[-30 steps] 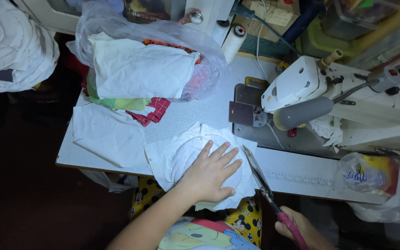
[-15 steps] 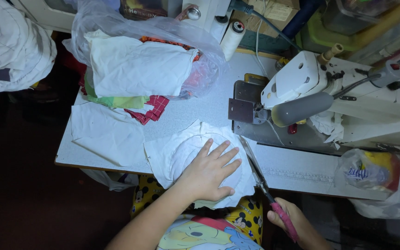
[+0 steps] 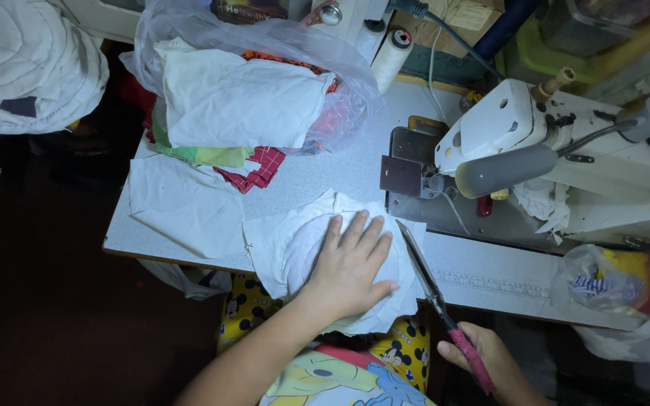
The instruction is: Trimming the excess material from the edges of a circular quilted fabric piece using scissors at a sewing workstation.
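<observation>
So my left hand (image 3: 351, 263) is spread flat on the white cloth (image 3: 295, 248), right hand (image 3: 490, 361) beside it gripping scissors (image 3: 430, 289).

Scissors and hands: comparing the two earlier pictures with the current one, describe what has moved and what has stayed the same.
The scissors, held in the right hand, have swung in toward the white fabric; their tip now lies at its right edge, nearer the left hand. The right hand has come up further into view. The left hand stays pressed flat on the fabric, and the sewing machine and bag of cloth are unchanged.
</observation>
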